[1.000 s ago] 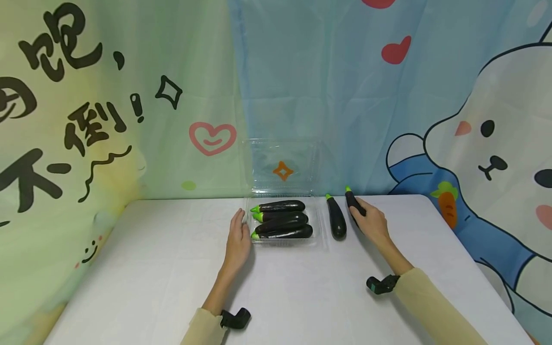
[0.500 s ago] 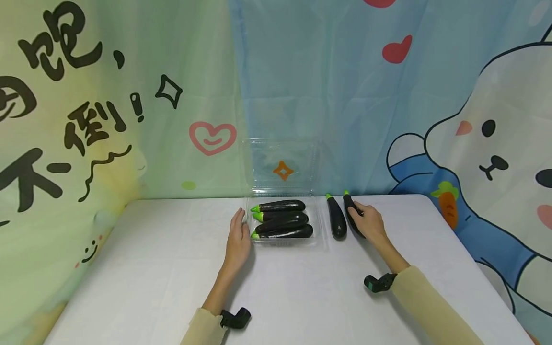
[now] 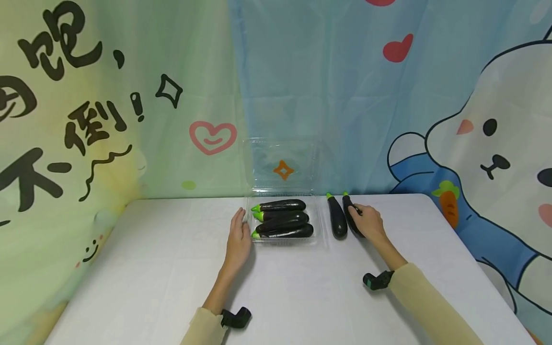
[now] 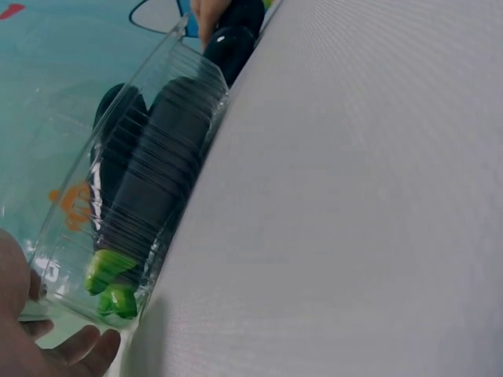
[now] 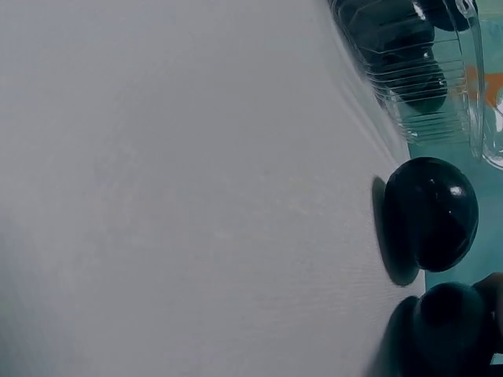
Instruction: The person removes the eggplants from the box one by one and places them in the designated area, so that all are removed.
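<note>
My right hand (image 3: pixel 370 223) grips a dark eggplant (image 3: pixel 347 205) with a green stem end, at the table's far side. Just left of it lies a second eggplant (image 3: pixel 337 218), stem pointing away from me. My left hand (image 3: pixel 239 239) rests with extended fingers against the left side of a clear plastic clamshell box (image 3: pixel 316 225). Several eggplants (image 3: pixel 282 222) lie crosswise in the box, green ends toward the left. In the left wrist view, fingertips (image 4: pixel 100 349) stand at the box's corner. The right wrist view shows the held eggplant (image 5: pixel 448 330) beside the lying one.
The box's clear lid (image 3: pixel 282 163) stands raised at the back, in front of a printed curtain (image 3: pixel 345 96). A white cloth covers the table (image 3: pixel 302 292). A small black camera sits on each wrist.
My right hand has shifted slightly left with the eggplant, which now lies closer to the one beside it. My left hand has stayed at the box.
</note>
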The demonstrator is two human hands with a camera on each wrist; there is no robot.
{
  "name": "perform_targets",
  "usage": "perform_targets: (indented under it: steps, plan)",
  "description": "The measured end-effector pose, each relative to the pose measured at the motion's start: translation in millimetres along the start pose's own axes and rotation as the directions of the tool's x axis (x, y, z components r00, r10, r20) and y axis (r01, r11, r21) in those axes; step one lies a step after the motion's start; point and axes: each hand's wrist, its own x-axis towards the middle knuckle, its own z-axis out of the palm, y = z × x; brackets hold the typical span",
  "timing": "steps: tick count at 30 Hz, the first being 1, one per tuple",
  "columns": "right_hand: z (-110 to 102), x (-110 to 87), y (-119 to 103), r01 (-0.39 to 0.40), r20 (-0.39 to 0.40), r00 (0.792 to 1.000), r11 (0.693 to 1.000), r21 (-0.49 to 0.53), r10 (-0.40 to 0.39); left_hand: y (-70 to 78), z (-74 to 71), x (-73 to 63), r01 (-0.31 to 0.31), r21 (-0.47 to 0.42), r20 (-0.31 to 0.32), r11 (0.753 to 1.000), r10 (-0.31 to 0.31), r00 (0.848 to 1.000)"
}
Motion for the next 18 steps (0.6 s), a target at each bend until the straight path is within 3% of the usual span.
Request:
perform_targets:
  steps: [18]
  plan:
    - [-4.3,5.8,-1.0,-0.024,0.03,0.999,0.999,-0.029,0.025,-0.6,-0.2,1.1,0.001,-0.001,0.006,1.0,-0.001,1.0]
